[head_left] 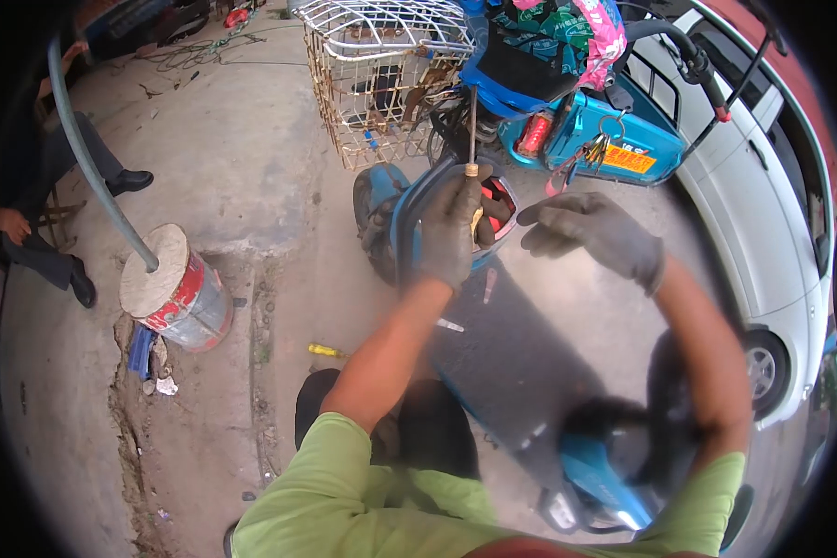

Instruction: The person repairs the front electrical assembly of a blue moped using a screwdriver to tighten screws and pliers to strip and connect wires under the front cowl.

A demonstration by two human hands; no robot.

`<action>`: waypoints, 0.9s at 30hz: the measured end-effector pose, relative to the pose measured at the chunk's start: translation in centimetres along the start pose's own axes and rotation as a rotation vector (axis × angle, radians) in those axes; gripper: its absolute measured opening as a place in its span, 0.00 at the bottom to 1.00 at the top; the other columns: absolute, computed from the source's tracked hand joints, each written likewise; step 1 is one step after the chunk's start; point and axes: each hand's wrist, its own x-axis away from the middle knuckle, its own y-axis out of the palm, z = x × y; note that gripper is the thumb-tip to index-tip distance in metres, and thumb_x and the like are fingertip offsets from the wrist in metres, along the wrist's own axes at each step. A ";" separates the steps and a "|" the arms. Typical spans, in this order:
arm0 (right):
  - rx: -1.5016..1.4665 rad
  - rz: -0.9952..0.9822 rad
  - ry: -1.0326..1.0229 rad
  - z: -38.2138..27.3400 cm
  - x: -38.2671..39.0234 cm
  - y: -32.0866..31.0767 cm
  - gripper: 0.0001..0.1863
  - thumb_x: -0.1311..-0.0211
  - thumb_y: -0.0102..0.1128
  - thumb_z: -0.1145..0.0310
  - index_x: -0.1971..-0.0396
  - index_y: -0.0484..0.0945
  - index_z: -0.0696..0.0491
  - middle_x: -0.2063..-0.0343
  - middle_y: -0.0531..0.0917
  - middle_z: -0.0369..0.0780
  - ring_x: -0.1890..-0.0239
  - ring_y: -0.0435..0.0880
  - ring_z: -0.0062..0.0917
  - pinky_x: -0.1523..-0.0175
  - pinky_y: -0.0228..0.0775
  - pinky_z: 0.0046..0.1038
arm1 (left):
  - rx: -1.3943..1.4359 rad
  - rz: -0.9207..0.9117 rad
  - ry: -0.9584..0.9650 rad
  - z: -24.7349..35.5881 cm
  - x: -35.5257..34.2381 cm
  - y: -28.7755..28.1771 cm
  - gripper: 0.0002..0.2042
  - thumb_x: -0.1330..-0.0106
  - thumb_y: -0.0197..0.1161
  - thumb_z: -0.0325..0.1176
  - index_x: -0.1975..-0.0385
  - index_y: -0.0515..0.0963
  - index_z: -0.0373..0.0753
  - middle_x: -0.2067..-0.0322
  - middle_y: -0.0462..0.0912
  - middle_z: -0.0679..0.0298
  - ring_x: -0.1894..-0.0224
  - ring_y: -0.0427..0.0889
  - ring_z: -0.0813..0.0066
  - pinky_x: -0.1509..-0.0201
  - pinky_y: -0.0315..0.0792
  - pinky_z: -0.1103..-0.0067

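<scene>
My left hand (448,232), in a grey glove, is closed around the handle of a screwdriver (473,130). Its thin shaft points up and away from me, with a brass-coloured collar just above my fist; most of the handle is hidden. Right beside that hand is the open front compartment (511,221) of a blue scooter, with red and dark things inside. My right hand (595,234), also gloved, hovers to the right of the compartment with fingers stretched out, holding nothing visible. Below both hands lies the scooter's dark footboard (521,353).
A rusty white wire basket (381,84) stands at the far side, next to a blue tray (642,121) with keys (593,153) hanging near it. A yellow-handled screwdriver (324,350) lies on the ground. Left stands a concrete-filled bucket (191,302) with a pole; a white car (763,205) is at right.
</scene>
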 end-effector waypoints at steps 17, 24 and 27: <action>-0.014 -0.048 -0.031 0.2 0.0 0.3 0.24 0.19 0.59 0.54 0.39 0.84 0.58 0.52 0.92 0.46 0.51 0.92 0.28 0.44 0.85 0.29 | 0.218 0.045 -0.062 4.5 -3.5 2.1 0.21 0.16 0.59 0.49 0.41 0.81 0.36 0.71 0.86 0.56 0.83 0.73 0.81 0.80 0.68 0.82; -0.012 -0.028 -0.025 0.9 0.0 -0.2 0.24 0.19 0.59 0.53 0.39 0.84 0.58 0.53 0.93 0.46 0.52 0.93 0.26 0.45 0.85 0.27 | 0.388 -0.035 -0.026 7.8 -3.6 -1.0 0.20 0.13 0.54 0.48 0.37 0.79 0.39 0.69 0.86 0.65 0.80 0.67 0.88 0.78 0.59 0.85; 0.008 -0.021 -0.020 0.5 -0.2 0.4 0.24 0.18 0.59 0.53 0.40 0.84 0.59 0.54 0.93 0.46 0.53 0.93 0.26 0.45 0.85 0.27 | 0.498 -0.110 0.132 12.3 -3.8 -4.1 0.22 0.15 0.56 0.50 0.37 0.80 0.38 0.70 0.86 0.65 0.81 0.69 0.86 0.78 0.62 0.85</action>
